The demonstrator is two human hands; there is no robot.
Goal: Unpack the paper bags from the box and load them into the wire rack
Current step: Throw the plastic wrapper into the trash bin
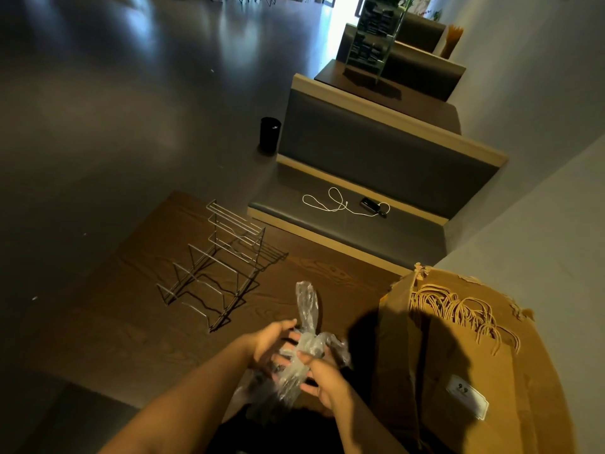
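Brown paper bags are packed upright in the cardboard box at the lower right of the frame, only their twisted handles being visible above the torn rim. None has been lifted out, and the wire rack, left of centre on the wooden table, carries nothing. Low in the centre, a crumpled piece of clear plastic wrap is held between both hands: the left hand is curled round its left side, while the right hand pinches the bunched middle. The step in hand appears to be the clearing of packing material, so the unpacking proper is judged barely begun. Next, the wrap would need to be set aside and a bundle of bags taken by the handles. How many bags are inside cannot be told; the box's near corner is cut off, and the plastic's lower end is lost in shadow.
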